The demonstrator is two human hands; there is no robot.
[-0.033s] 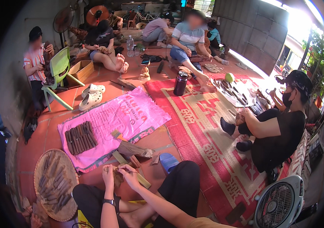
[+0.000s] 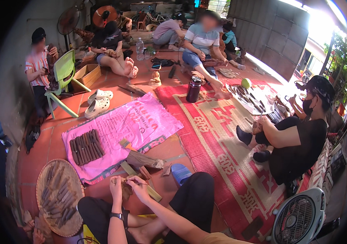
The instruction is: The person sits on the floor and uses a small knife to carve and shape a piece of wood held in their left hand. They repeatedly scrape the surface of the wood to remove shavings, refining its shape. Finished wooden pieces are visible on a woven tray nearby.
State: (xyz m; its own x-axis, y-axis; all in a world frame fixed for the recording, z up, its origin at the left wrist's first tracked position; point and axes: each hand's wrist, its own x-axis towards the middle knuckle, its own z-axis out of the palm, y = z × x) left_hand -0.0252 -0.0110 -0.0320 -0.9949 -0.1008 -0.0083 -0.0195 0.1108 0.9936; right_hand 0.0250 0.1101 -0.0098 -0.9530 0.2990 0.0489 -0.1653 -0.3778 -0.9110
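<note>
Both of my hands are close together above my crossed legs. My left hand [image 2: 116, 185] is closed in a pinch at a small brownish piece [image 2: 127, 191] too small to name. My right hand [image 2: 137, 188] is closed around a thin dark stick-like tool [image 2: 144, 183], its kind unclear. Just past my hands lie a wooden block [image 2: 145, 172], a pale flat bar [image 2: 154, 193], a dark brown cloth-like bundle [image 2: 144, 160] and a brush [image 2: 125, 143]. To the left, a round woven tray [image 2: 80, 190] carries many brown carved sticks [image 2: 61, 197].
A pink sack [image 2: 128, 118] lies ahead with a row of dark brown sticks [image 2: 86, 147]. A blue slipper [image 2: 180, 174] sits beside my knee. Right are a red patterned mat [image 2: 222, 142], a seated person [image 2: 299, 134] and a fan [image 2: 299, 215]. Other people work farther back.
</note>
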